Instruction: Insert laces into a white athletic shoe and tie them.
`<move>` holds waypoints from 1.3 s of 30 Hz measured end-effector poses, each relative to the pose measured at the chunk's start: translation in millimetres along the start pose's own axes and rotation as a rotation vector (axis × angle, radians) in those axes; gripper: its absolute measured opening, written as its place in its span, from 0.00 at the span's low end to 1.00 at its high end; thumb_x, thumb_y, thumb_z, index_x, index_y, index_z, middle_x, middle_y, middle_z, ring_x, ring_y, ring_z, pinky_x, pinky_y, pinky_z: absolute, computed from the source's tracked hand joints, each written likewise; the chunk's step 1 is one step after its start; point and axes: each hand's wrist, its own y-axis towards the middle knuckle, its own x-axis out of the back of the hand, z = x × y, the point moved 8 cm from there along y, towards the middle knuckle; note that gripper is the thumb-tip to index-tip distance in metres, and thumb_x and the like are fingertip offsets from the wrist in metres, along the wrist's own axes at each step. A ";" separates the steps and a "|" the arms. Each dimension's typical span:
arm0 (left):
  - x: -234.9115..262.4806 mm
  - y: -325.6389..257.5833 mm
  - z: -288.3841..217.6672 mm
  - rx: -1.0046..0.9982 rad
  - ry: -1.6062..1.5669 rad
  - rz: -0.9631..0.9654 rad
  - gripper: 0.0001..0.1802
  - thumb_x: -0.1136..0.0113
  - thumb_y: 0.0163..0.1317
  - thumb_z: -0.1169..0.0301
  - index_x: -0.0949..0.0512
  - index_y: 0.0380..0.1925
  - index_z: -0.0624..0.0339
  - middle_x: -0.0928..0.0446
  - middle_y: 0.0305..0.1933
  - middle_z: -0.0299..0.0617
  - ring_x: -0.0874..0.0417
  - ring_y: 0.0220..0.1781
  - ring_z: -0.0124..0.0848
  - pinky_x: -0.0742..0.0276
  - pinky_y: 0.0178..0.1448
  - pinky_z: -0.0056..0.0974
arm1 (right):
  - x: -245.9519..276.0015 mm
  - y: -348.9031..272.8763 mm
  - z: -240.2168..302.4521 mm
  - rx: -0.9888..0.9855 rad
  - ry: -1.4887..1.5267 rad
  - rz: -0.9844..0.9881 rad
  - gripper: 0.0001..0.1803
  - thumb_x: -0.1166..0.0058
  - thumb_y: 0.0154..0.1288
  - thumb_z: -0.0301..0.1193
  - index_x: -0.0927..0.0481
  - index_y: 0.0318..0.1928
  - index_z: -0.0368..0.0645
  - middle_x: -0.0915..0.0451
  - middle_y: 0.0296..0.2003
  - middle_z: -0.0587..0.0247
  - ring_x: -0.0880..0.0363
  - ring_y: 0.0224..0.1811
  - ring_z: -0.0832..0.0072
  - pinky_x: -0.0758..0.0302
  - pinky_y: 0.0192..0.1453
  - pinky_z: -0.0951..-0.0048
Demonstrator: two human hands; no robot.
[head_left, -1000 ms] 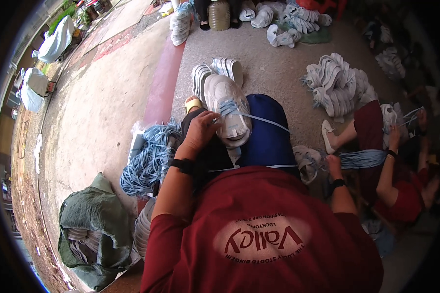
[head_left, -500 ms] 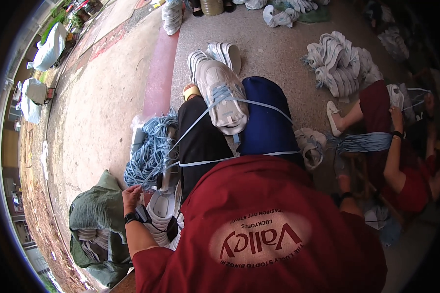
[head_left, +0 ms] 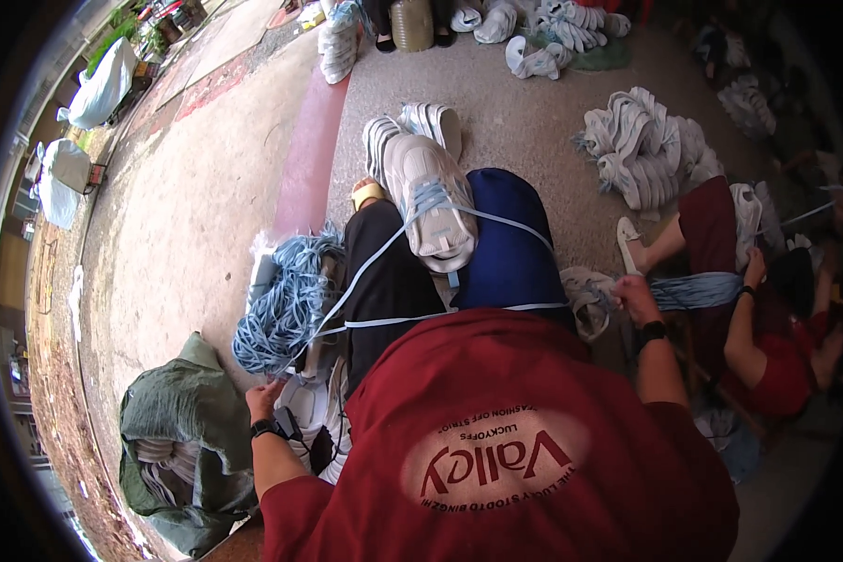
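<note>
A white and beige sneaker (head_left: 429, 201) lies between my thighs, toe away from me, with a pale blue shoelace (head_left: 377, 255) threaded partway up its front. One end of the lace runs left, down to my left hand (head_left: 266, 398), whose fingers are pinched on it beside a bundle of blue laces (head_left: 295, 298). The other end crosses my blue-covered right thigh (head_left: 506, 258) and drops out of sight behind it. My right hand (head_left: 637, 298) is raised to the right of that thigh, fingers closed; what they hold is too small to make out. Another pale strand crosses my lap.
Stacked shoe uppers (head_left: 412, 131) stand beyond my knees; a larger heap (head_left: 651, 155) lies to the right. A green sack (head_left: 183, 440) sits at left, with white shoe parts (head_left: 311, 398) beside my left wrist. A co-worker (head_left: 777, 351) works close at right.
My right hand has come up into view beside my right thigh. My left hand has moved slightly down and right, still holding the lace. The whole view has shifted a little downward.
</note>
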 end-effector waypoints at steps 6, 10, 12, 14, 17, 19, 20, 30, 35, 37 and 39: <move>-155.4 -58.0 -227.1 -0.217 -0.594 0.585 0.12 0.45 0.62 0.63 0.29 0.22 0.54 0.35 0.17 0.26 0.38 0.16 0.19 0.43 0.20 0.24 | -186.0 3.2 174.6 0.263 -0.242 0.656 0.03 0.45 0.52 0.23 0.25 0.26 0.38 0.23 0.19 0.63 0.25 0.19 0.81 0.30 0.23 0.81; -230.7 -142.0 -339.1 -0.389 -0.290 1.093 0.06 0.41 0.58 0.68 0.24 0.28 0.58 0.25 0.24 0.33 0.27 0.24 0.21 0.31 0.29 0.25 | -278.7 2.1 218.2 0.664 -0.773 0.753 0.05 0.42 0.45 0.25 0.24 0.20 0.37 0.25 0.19 0.60 0.24 0.28 0.71 0.29 0.35 0.73; -255.8 -156.1 -370.6 -0.451 -0.150 1.161 0.05 0.41 0.57 0.68 0.23 0.27 0.58 0.24 0.24 0.33 0.27 0.24 0.21 0.31 0.29 0.24 | -295.3 17.5 223.4 0.720 -0.959 0.605 0.06 0.42 0.46 0.26 0.25 0.20 0.38 0.26 0.19 0.59 0.23 0.35 0.66 0.28 0.42 0.72; -271.8 -150.3 -396.6 -0.610 -0.011 1.067 0.06 0.40 0.56 0.69 0.22 0.26 0.58 0.25 0.23 0.31 0.29 0.23 0.19 0.32 0.30 0.24 | -285.1 17.4 258.6 1.102 -0.745 0.109 0.06 0.40 0.44 0.26 0.24 0.21 0.40 0.29 0.20 0.55 0.25 0.42 0.62 0.31 0.48 0.71; -273.1 -112.8 -413.9 -0.587 -0.191 0.746 0.06 0.40 0.56 0.69 0.22 0.24 0.58 0.26 0.22 0.28 0.30 0.23 0.17 0.34 0.30 0.23 | -284.0 43.5 246.8 0.944 -0.420 0.103 0.06 0.38 0.44 0.25 0.23 0.21 0.39 0.24 0.33 0.54 0.28 0.48 0.66 0.33 0.51 0.71; -281.4 -106.4 -411.4 -0.638 -0.217 0.721 0.07 0.39 0.55 0.69 0.23 0.22 0.59 0.28 0.20 0.28 0.31 0.22 0.18 0.34 0.28 0.24 | -281.4 53.6 237.4 0.882 -0.265 0.065 0.07 0.38 0.47 0.25 0.23 0.21 0.37 0.22 0.37 0.58 0.26 0.43 0.73 0.31 0.47 0.74; -282.5 -103.0 -410.0 -0.673 -0.213 0.672 0.08 0.38 0.54 0.70 0.24 0.20 0.60 0.30 0.18 0.29 0.32 0.20 0.19 0.35 0.26 0.25 | -283.4 56.4 234.3 0.874 -0.264 0.068 0.07 0.38 0.47 0.25 0.23 0.21 0.37 0.22 0.37 0.58 0.26 0.43 0.73 0.31 0.47 0.74; -285.1 -94.3 -401.1 -0.721 -0.295 0.603 0.09 0.37 0.53 0.71 0.24 0.19 0.62 0.30 0.18 0.29 0.33 0.21 0.19 0.36 0.27 0.26 | -287.7 49.7 230.9 0.880 -0.260 -0.019 0.08 0.38 0.47 0.27 0.25 0.22 0.37 0.25 0.24 0.57 0.26 0.31 0.65 0.30 0.36 0.69; -281.0 -97.9 -400.6 -0.772 -0.284 0.567 0.10 0.37 0.53 0.71 0.26 0.17 0.62 0.31 0.18 0.29 0.33 0.22 0.19 0.36 0.27 0.26 | -293.4 45.7 235.7 0.982 -0.296 -0.095 0.11 0.40 0.49 0.28 0.29 0.20 0.38 0.25 0.22 0.54 0.27 0.26 0.57 0.31 0.30 0.65; -280.3 -98.7 -400.0 -0.766 -0.289 0.564 0.11 0.37 0.53 0.71 0.26 0.17 0.62 0.31 0.18 0.29 0.33 0.22 0.19 0.36 0.27 0.26 | -293.2 51.5 232.3 0.898 -0.296 -0.088 0.10 0.42 0.51 0.28 0.29 0.20 0.39 0.25 0.22 0.53 0.26 0.25 0.54 0.31 0.29 0.62; -278.7 -100.9 -401.7 -0.792 -0.289 0.545 0.10 0.37 0.53 0.71 0.26 0.17 0.62 0.31 0.18 0.30 0.33 0.22 0.19 0.36 0.27 0.27 | -295.4 48.1 233.6 0.928 -0.360 -0.095 0.10 0.42 0.50 0.28 0.29 0.20 0.39 0.25 0.22 0.52 0.26 0.25 0.54 0.31 0.29 0.61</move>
